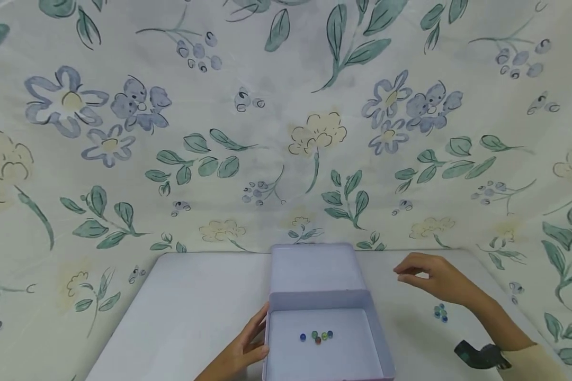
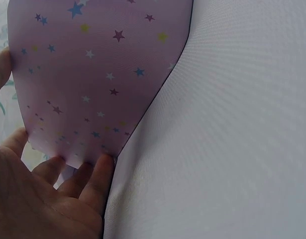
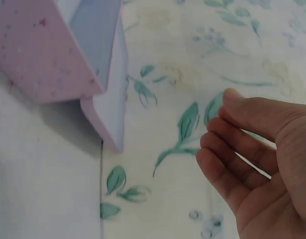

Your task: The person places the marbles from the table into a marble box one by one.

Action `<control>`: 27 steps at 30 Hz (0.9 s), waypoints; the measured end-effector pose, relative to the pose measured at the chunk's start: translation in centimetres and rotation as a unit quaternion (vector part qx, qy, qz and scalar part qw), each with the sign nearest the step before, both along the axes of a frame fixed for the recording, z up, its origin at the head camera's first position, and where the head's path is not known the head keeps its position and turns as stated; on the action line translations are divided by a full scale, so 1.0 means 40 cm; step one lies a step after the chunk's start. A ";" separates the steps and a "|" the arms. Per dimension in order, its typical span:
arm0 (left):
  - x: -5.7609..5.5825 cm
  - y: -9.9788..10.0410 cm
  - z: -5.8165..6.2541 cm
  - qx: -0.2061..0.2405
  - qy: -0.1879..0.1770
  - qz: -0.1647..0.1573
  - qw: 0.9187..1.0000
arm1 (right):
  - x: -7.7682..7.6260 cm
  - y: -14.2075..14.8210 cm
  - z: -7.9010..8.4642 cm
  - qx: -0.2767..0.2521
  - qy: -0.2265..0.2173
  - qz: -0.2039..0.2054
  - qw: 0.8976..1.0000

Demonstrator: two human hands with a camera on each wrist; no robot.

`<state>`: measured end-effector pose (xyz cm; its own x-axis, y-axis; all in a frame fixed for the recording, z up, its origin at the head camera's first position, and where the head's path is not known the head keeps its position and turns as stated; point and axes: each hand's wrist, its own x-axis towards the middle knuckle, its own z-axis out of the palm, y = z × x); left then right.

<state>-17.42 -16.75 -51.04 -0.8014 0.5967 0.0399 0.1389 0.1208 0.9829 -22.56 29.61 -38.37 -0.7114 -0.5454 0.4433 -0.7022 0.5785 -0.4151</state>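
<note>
A pale lilac box [image 1: 382, 338] lies open on the white table, with its lid [image 1: 314, 269] folded back behind it. On its floor are several small glass marbles [image 1: 318, 340] in blue, green, yellow and brown. My left hand [image 1: 244, 344] rests at the box's left side; in the left wrist view its fingertips [image 2: 100, 172] touch the star-printed outer wall [image 2: 103, 74]. Raised to the right of the box is my right hand [image 1: 431, 272], fingers loosely bent, thumb near the fingertips, nothing visible between them. A cluster of blue and green marbles [image 1: 440, 313] sits below it on the table.
The white table [image 1: 190, 301] extends on both sides of the box. Behind and around it hangs or lies a floral cloth [image 1: 267, 121]. A black strap [image 1: 481, 355] is around the right wrist, by a light sleeve [image 1: 529, 362].
</note>
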 end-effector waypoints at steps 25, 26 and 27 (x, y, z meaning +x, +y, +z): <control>0.003 -0.009 -0.002 0.014 -0.010 -0.022 1.000 | 0.050 0.216 -0.167 -0.002 -0.176 -0.233 0.956; 0.002 -0.009 -0.003 0.014 -0.011 -0.024 1.000 | 0.050 0.221 -0.172 -0.001 -0.190 -0.241 0.952; -0.001 -0.009 -0.003 0.015 -0.009 -0.024 1.000 | 0.049 0.227 -0.177 0.000 -0.197 -0.247 0.949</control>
